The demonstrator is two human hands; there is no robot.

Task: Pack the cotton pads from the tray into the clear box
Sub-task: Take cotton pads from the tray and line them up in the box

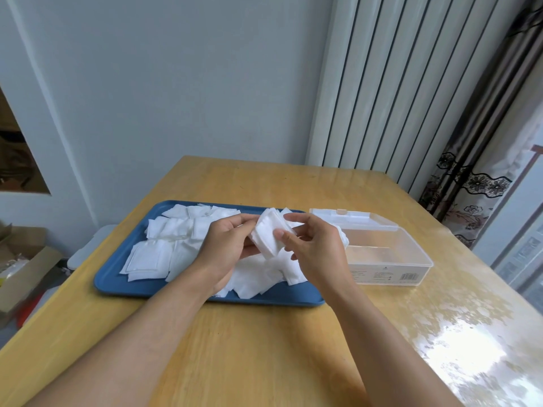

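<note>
Two hands meet over the middle of the blue tray (117,277), squaring up a small stack of cotton pads (269,235). The left hand (226,245) cups the stack from below and behind, its fingers curled round the far edge. The right hand (314,245) pinches the near edge between thumb and fingertips, the remaining fingers loosely arched above.

Many loose pads (164,254) lie scattered in the tray, spreading from left of centre to under the wrists, some overlapping and turned at angles. The clear box (390,259) sits on the worktop (264,348) just beside the tray's right end, at centre right of the frame, with its lid (352,218) hinged back toward the wall. Most of its floor looks bare; a few pads seem to sit at its left end, mostly hidden behind the right hand.

To do this step well, I would tap the stack's edges flush before moving it, since soft pads slide over one another and fan out under a slack grip. Holding the stack by its two flat faces should keep it together on the short carry to the right. Lowering it against a box wall would likely stop it toppling. By my reckoning, packing has barely begun.
</note>
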